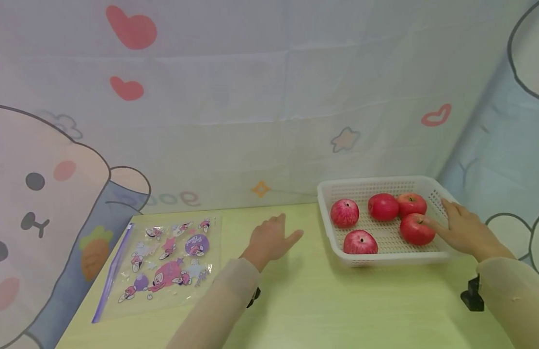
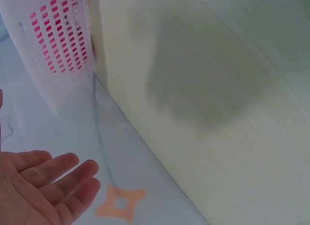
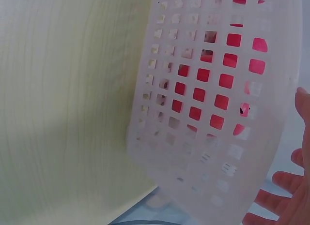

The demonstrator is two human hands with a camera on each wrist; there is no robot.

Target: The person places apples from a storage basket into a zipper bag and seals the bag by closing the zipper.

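Five red apples sit in the white basket (image 1: 326, 203) at the table's (image 1: 295, 300) far right, so none can roll. The right hand (image 1: 463, 228) reaches over the rim, fingers straight, tips touching the nearest apple (image 1: 415, 229). The left hand (image 1: 271, 238) hovers open over bare table. A sticker sheet (image 1: 165, 259) lies well left, clear of both.

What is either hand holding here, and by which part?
Nothing is gripped. The right hand reaches over the basket rim, fingertips touching an apple. The left hand hovers open above the table.
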